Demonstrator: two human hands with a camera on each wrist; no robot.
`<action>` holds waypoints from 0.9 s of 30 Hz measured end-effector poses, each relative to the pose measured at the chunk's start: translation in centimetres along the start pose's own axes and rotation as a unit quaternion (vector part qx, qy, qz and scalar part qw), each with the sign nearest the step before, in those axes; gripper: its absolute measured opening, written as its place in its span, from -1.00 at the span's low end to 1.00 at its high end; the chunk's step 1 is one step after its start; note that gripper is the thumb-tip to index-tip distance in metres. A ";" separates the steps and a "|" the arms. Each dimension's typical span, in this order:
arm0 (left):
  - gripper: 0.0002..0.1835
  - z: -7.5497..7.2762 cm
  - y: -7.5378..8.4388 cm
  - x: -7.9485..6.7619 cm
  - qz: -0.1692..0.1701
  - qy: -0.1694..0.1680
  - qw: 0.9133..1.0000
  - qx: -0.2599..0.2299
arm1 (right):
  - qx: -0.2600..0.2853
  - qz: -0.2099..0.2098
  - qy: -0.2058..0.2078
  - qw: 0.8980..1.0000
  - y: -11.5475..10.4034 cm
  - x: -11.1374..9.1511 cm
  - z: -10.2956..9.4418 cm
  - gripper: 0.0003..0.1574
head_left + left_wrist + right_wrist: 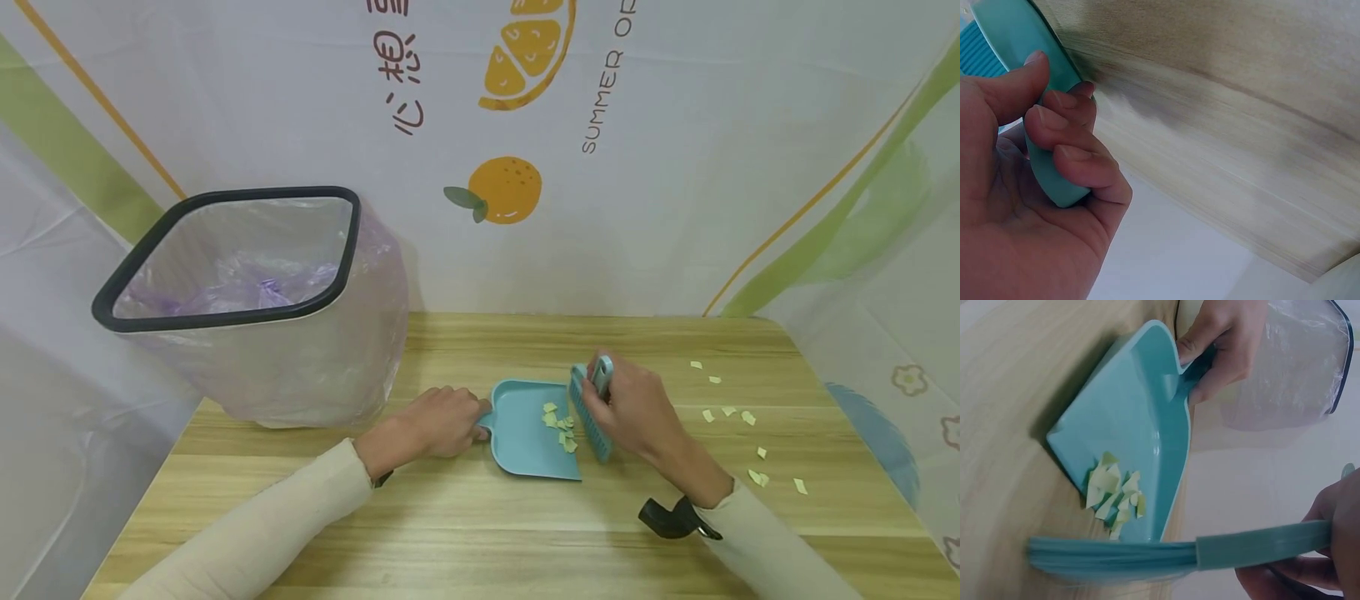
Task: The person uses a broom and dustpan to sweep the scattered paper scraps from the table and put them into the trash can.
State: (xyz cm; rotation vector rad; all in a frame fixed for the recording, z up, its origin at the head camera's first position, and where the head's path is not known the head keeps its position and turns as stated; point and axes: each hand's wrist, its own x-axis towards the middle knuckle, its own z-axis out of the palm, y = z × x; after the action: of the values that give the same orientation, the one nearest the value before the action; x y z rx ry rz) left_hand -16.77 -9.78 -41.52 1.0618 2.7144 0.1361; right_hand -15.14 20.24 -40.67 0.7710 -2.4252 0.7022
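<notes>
A teal dustpan [521, 429] lies on the wooden table, its open edge facing right. My left hand [442, 422] grips its short handle [1054, 169], fingers curled round it in the left wrist view. Several pale yellow paper scraps [1113, 487] sit in the pan near its open edge. My right hand [633, 408] holds a teal hand brush [1260, 544] by the handle. The bristles [1110, 556] stand right at the pan's open edge, beside the scraps, and look blurred in the right wrist view.
More paper scraps [729, 411] are scattered on the table [450, 542] to the right of the brush. A white bin [300, 367] with a black rim and a purple-tinted liner stands at the back left. A printed curtain [637, 233] hangs behind the table.
</notes>
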 end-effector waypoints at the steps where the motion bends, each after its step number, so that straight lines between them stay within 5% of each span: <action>1: -0.73 0.0 0.0 0.0 -0.001 -0.001 1.000 -0.001 | 0.003 -0.002 -0.001 1.000 0.0 0.0 0.0 -0.84; 27: -0.74 -0.1 0.0 0.0 0.000 -0.006 1.000 -0.005 | 0.032 0.000 -0.025 0.999 -2.5 1.8 2.0 -0.89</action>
State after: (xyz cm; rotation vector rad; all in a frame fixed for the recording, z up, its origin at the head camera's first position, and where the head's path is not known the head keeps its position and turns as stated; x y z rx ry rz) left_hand -16.84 -9.78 -41.39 1.0553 2.7009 0.1440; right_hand -15.49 16.58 -40.35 0.8224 -2.4578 0.7723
